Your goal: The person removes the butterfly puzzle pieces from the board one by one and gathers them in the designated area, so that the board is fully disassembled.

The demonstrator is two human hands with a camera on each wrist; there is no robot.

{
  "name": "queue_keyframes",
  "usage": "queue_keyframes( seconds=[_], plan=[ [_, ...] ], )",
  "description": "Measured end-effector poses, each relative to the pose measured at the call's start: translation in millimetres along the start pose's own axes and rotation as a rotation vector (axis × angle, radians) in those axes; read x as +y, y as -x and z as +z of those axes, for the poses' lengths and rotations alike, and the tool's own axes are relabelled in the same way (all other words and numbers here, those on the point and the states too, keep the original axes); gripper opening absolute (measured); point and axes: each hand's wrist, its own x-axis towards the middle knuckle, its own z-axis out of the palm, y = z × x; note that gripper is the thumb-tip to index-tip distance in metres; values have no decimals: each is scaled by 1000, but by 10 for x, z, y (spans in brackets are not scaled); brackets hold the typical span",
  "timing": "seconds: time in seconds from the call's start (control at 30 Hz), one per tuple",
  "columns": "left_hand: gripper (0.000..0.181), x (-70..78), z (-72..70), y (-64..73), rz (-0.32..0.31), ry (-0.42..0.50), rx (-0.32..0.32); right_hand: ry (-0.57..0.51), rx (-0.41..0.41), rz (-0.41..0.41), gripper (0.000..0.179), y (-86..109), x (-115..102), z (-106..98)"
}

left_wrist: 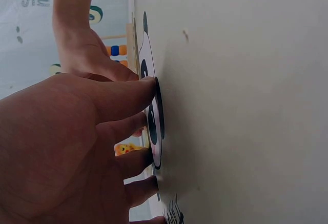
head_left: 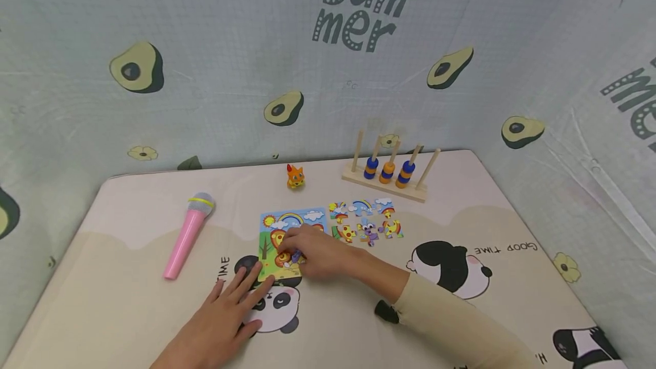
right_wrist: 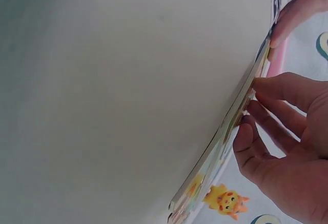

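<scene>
A colourful picture puzzle board (head_left: pixel 265 220) lies flat on the table, printed with a sun, a rainbow and animals. My left hand (head_left: pixel 219 316) rests on the tabletop with fingers spread, fingertips right at the board's near-left corner. Over the middle of the board is my right hand (head_left: pixel 320 252), thumb and fingers curled down to pinch a puzzle piece (head_left: pixel 295 255) at its surface. The hand hides most of that piece. Seen from the right wrist, the fingers (right_wrist: pixel 247 131) meet the board's face. Several loose puzzle pieces (head_left: pixel 368 231) lie in two rows just right of the board.
A pink toy microphone (head_left: pixel 180 244) with a grey head lies to the left. Behind the board stands a small orange toy figure (head_left: pixel 295 176). A wooden peg rack (head_left: pixel 384 185) with blue and orange rings is at the back right, near the hanging cloth (head_left: pixel 220 44).
</scene>
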Motion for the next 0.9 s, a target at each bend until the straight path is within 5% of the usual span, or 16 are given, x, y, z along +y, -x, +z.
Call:
queue_keyframes(
  seconds=[0.9],
  plan=[
    [68, -6, -14, 7, 14, -13, 16, 9, -55, 26, 51, -108, -41, 19]
  ],
)
